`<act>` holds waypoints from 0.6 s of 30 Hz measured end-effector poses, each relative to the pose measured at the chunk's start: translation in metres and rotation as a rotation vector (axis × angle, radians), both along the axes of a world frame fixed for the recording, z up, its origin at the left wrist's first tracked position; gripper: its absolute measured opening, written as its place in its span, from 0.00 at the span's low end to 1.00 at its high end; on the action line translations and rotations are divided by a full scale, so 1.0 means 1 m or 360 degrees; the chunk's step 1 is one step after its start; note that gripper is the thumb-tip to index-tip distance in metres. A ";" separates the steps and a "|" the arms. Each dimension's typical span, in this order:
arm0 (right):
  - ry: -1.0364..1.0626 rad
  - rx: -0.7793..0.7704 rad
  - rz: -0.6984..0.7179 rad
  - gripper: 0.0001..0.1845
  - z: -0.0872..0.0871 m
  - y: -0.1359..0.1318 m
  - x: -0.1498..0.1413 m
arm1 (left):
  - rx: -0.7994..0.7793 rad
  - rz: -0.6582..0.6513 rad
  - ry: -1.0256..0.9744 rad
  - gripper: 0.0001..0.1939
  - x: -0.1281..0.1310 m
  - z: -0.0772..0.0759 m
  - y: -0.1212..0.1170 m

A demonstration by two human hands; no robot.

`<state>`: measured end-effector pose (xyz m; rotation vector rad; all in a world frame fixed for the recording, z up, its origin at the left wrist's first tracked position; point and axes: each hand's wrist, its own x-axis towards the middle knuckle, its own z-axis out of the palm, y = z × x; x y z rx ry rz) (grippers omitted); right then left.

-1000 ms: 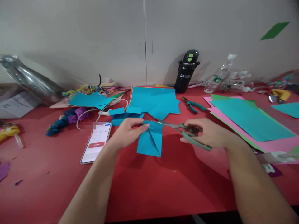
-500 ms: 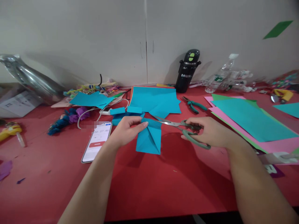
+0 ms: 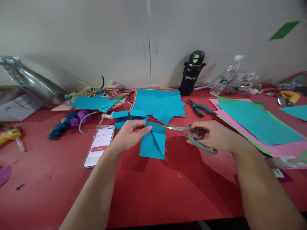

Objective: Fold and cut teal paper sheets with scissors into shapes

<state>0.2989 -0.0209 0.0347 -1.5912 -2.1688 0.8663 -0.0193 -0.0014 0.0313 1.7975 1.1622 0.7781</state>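
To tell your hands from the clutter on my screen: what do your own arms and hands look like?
The left hand and right hand are ungloved, with no ring, watch or bracelet visible. The left forearm and right forearm show no sleeve or marking out to the picture's edge.

Tabletop point(image 3: 177, 195) was red, folded paper point(image 3: 153, 145) plain blue, scissors point(image 3: 202, 145) green-handled, bottle point(image 3: 190, 75) black with lime patch, pliers point(image 3: 200, 109) teal-handled.
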 end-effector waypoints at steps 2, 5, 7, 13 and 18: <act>0.0004 -0.0002 0.0004 0.13 -0.001 0.000 0.000 | -0.0010 -0.0012 -0.0008 0.22 0.001 0.001 0.000; 0.0006 -0.0006 0.0002 0.11 -0.003 0.000 0.000 | -0.0017 -0.0025 -0.0024 0.22 0.003 0.003 -0.001; 0.0001 -0.0014 -0.0001 0.11 -0.003 0.000 0.000 | -0.0009 -0.0029 -0.0025 0.21 0.004 0.004 -0.002; -0.0002 -0.0033 0.0011 0.11 -0.004 0.000 -0.001 | -0.0006 -0.0022 -0.0016 0.21 0.005 0.004 -0.002; 0.0001 -0.0038 -0.0015 0.11 -0.005 0.001 -0.001 | -0.0020 -0.0027 -0.0009 0.22 0.004 0.004 -0.002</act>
